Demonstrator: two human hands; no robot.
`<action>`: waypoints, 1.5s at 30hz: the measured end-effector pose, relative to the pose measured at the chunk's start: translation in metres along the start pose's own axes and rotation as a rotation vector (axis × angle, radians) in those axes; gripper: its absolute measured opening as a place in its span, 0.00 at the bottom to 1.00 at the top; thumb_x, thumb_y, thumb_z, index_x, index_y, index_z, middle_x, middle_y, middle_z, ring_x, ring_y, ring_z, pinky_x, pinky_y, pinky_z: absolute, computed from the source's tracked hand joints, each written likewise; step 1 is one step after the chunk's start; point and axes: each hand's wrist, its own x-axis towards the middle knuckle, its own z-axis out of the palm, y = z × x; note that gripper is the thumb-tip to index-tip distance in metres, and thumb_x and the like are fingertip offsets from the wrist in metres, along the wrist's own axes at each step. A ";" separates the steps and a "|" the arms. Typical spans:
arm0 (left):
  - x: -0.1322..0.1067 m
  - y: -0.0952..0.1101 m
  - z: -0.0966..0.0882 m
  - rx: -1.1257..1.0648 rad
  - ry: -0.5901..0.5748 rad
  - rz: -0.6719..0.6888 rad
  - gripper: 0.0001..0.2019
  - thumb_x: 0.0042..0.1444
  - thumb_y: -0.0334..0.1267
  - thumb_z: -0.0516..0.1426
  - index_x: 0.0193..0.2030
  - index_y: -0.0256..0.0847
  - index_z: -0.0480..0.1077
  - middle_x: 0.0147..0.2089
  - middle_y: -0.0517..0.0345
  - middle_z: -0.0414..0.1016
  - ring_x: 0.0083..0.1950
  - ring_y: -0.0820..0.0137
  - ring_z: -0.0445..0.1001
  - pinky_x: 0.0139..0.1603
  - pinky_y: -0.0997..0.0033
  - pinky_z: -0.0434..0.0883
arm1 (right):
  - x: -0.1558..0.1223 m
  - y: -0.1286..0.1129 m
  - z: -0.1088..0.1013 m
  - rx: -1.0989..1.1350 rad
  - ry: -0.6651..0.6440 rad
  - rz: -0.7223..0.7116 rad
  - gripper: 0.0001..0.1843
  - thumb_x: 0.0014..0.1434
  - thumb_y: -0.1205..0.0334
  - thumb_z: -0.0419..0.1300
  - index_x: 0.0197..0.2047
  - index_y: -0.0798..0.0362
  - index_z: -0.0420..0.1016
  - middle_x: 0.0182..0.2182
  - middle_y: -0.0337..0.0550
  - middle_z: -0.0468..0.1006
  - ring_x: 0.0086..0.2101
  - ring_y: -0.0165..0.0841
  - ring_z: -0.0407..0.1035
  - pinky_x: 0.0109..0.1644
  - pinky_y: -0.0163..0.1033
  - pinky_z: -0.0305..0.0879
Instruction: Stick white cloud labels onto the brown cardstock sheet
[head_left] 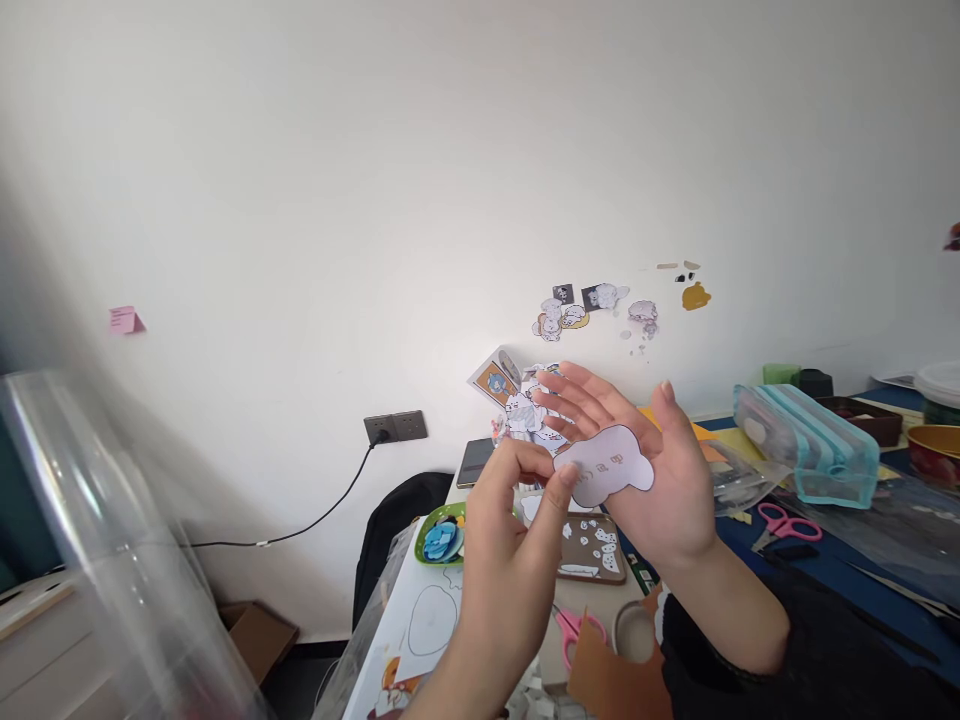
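A white cloud-shaped paper cutout (pixel 619 470) with a dark outline and small brownish marks is pinched between the thumb and forefinger of my left hand (pixel 517 560). My right hand (pixel 645 480) is palm up with its fingers spread, behind the cutout. The cutout lies across the front of that palm; whether it touches the skin I cannot tell. Below the hands, a brown tray (pixel 592 550) holds several small white paper pieces. Pink-handled scissors (pixel 574 635) and a roll of tape (pixel 634 632) lie near my wrists, beside a brown sheet (pixel 619 685).
A green dish (pixel 425 545) with blue pieces stands at the left. On the right are a clear blue-striped pencil case (pixel 806 445), another pair of pink scissors (pixel 787 525) and a yellow-rimmed bowl (pixel 934 450). Paper cutouts (pixel 570 312) are stuck on the wall by a socket (pixel 409 425).
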 end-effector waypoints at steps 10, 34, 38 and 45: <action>0.007 -0.004 -0.005 -0.117 -0.057 -0.169 0.14 0.57 0.46 0.58 0.30 0.41 0.61 0.30 0.62 0.63 0.32 0.73 0.61 0.31 0.74 0.60 | 0.003 -0.002 -0.003 0.128 -0.095 0.072 0.37 0.63 0.36 0.36 0.55 0.51 0.73 0.58 0.46 0.71 0.61 0.40 0.58 0.65 0.46 0.50; -0.003 -0.027 0.037 -0.490 -0.108 -0.313 0.27 0.43 0.48 0.68 0.45 0.40 0.63 0.41 0.53 0.74 0.43 0.65 0.72 0.39 0.70 0.68 | -0.016 0.003 0.009 0.073 -0.140 -0.067 0.42 0.62 0.34 0.30 0.57 0.51 0.71 0.60 0.46 0.69 0.64 0.40 0.52 0.69 0.48 0.40; -0.006 -0.026 0.043 -0.647 -0.220 -0.378 0.26 0.43 0.44 0.69 0.47 0.38 0.66 0.47 0.49 0.76 0.49 0.63 0.73 0.45 0.69 0.68 | -0.010 0.000 0.005 0.124 -0.138 -0.100 0.42 0.62 0.34 0.30 0.57 0.52 0.71 0.59 0.46 0.70 0.63 0.39 0.55 0.69 0.46 0.44; -0.002 -0.014 0.030 -0.572 -0.113 -0.385 0.26 0.38 0.40 0.71 0.45 0.39 0.70 0.43 0.53 0.78 0.46 0.63 0.75 0.40 0.72 0.70 | -0.012 0.003 0.010 0.208 -0.217 -0.033 0.44 0.62 0.33 0.29 0.59 0.54 0.69 0.59 0.48 0.69 0.63 0.40 0.56 0.69 0.46 0.45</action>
